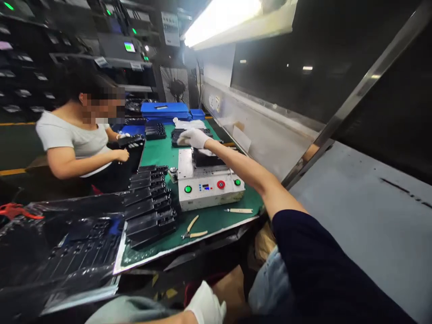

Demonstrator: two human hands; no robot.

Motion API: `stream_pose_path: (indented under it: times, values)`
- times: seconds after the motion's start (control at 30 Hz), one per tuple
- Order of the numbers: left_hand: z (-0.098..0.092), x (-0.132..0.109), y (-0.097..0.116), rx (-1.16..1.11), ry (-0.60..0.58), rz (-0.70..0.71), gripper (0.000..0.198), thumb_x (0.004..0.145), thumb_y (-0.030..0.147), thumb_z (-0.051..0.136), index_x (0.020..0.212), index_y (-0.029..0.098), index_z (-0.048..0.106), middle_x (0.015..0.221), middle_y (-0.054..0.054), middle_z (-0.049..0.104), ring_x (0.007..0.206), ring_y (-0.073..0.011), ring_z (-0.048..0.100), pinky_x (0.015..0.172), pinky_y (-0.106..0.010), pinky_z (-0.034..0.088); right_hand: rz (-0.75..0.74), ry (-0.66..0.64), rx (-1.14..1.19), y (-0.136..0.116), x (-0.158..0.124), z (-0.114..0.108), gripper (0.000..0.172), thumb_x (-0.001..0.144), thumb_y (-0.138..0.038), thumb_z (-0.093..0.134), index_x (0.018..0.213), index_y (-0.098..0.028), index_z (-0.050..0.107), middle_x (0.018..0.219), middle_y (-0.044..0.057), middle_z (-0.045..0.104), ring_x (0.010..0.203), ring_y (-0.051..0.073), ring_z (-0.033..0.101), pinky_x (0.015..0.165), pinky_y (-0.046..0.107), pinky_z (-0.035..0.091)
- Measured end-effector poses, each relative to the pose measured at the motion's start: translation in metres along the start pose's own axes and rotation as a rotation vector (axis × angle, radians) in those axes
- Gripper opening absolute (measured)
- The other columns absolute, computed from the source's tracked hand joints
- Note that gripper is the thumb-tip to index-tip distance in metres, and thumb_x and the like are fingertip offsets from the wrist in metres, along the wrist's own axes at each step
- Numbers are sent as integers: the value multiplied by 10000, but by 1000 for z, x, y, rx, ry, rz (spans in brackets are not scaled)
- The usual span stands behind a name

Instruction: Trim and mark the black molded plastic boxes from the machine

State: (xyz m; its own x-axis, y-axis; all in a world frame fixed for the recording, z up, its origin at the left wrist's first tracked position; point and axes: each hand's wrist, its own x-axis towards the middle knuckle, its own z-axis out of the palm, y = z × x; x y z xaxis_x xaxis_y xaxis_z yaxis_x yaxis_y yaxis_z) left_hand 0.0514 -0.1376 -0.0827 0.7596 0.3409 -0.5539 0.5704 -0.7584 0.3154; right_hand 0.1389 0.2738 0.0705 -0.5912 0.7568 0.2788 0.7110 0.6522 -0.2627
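Two white-gloved hands are the wearer's own. At upper left, a co-worker (79, 139) holds a black tray (131, 141). Stacked black trays (150, 207) lie on the green mat (216, 220) of the counter, left of a white control unit (211, 191). Behind the unit, the right hand (194, 138) is an open, empty grip, palm down, just over a flat black jig (177, 140). At bottom centre, the left hand (205, 306) sits below the counter; whether its grip is closed, I cannot tell.

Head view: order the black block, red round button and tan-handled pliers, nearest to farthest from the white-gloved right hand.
From the white-gloved right hand:
1. Black block, on white machine.
2. Red round button, on its front.
3. Tan-handled pliers, on green mat.
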Motion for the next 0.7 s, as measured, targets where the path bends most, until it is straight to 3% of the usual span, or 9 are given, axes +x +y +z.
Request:
stream_pose_path:
  times: [0.07,0.13,0.2,0.27,0.33,0.4,0.47,0.6,0.7]
  values:
    - [2,-7,1,-13,-41,23,361,850,262,701,1190,142,707,1104,-209,737,990,-351,685,891,-545,475,-59,103,96,-11,-36,15,346,942,-134,545,1268,-125,664,1247,61,698,1106,158,590,991,278,399]
    - [-1,-20,2,-6,-86,44,444,849,280,685,1258,108,690,1139,-253,722,1045,-383,679,912,-538,463,-164,128,169,-21,-96,38,321,995,-215,517,1277,-165,663,1241,62,691,1086,173,591,980,304,412]
    - [-8,-32,1,21,-121,52,504,916,303,618,1360,65,626,1191,-285,696,1118,-398,660,947,-537,460,-211,-113,81,-30,-166,68,303,1034,-264,463,1214,-206,700,1153,62,704,1032,185,596,946,314,423]
    - [-16,-39,0,39,-137,68,565,959,342,579,1438,43,554,1252,-309,661,1181,-415,629,988,-554,444,-143,-399,-142,-37,-228,103,298,1021,-269,473,1180,-170,705,1120,118,687,1030,229,589,905,341,436]
    - [-22,-41,0,44,-141,93,630,957,398,597,1472,46,517,1281,-316,640,1202,-428,611,1016,-569,428,-95,-494,-192,-41,-269,137,289,989,-168,467,1133,-102,709,1073,171,680,992,254,605,846,350,451]
    - [-24,-40,-1,38,-155,108,684,941,449,624,1488,56,501,1273,-304,645,1196,-426,611,1031,-564,423,-51,-537,-195,-41,-291,161,301,973,-122,454,1142,-61,696,1074,198,678,963,255,625,796,336,461]
    - [-22,-39,-2,37,-186,106,700,929,471,640,1485,69,507,1241,-287,662,1174,-420,622,1022,-553,433,-6,-574,-186,-38,-301,169,302,989,-164,467,1174,-71,686,1106,191,683,952,238,641,768,309,467]
    - [-15,-40,-5,69,-241,137,640,910,444,643,1429,80,555,1149,-248,702,1047,-388,677,915,-516,489,78,-627,-149,-32,-313,149,234,986,-233,538,1045,-130,739,1006,119,731,908,192,663,774,260,460]
    - [-24,-45,-17,86,-122,211,417,883,407,656,1202,140,687,980,-169,742,850,-333,708,746,-422,496,119,-611,-152,-37,-315,130,305,1013,-243,496,960,-93,756,1000,134,744,946,193,675,825,263,444]
